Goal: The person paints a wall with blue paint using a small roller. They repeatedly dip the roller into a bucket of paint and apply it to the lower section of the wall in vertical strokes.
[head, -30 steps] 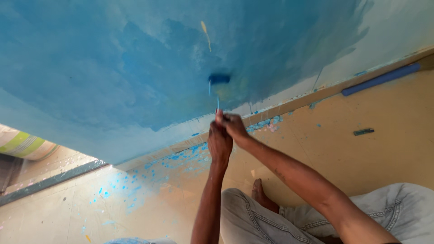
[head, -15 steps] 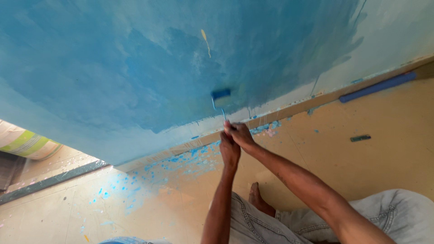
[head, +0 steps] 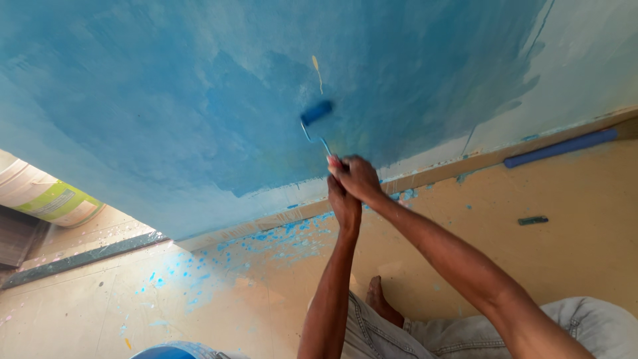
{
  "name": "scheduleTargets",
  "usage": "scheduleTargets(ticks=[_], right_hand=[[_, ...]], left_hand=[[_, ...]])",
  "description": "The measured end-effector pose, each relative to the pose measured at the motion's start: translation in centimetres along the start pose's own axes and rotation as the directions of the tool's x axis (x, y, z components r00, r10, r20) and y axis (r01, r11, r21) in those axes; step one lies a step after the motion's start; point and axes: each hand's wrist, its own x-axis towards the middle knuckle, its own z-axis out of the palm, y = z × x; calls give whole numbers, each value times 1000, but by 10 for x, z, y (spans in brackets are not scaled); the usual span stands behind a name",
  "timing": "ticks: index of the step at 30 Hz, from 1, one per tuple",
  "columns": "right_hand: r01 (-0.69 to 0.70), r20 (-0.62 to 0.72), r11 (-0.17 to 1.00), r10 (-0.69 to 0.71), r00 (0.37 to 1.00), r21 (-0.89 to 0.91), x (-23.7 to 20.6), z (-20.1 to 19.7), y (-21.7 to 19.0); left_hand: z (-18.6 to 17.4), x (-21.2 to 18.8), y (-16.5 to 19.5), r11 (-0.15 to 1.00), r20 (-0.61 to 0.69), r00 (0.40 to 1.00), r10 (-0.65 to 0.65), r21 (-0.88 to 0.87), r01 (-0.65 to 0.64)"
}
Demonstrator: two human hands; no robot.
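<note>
Both hands, left hand [head: 343,203] under right hand [head: 357,178], clamp the handle of a light, stiff mini paint roller [head: 316,112] against the blue wall [head: 166,100].

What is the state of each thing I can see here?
paint roller: pressed on the wall, coated blue.
left hand: closed on the roller handle.
right hand: closed on the handle, above the left.
wall: partly painted blue, lower edge bare.
floor: spattered with blue paint.

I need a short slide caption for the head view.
Both hands grip a small paint roller against a blue-painted wall.
</note>
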Motion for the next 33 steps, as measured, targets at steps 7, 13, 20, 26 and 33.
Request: scheduleTargets(ticks=[7,13,20,26,33], right_hand=[[-43,19,999,43,999,-21,15,-9,-15],[-6,25,1000,6,1000,-31,14,-4,-25],[-25,16,998,24,1000,56,18,-9,-39],[43,-2,999,-43,999,15,23,0,-39],[48,12,997,-47,999,-66,11,-9,-41]], left_hand=[[1,21,14,998,-18,999,-47,48,48],[-7,21,21,999,7,999,-36,12,36],[-13,32,40,989,-46,999,29,148,-22],[-17,32,35,995,-42,994,-99,19,100],[-13,21,47,999,-67,998,11,-33,-14]])
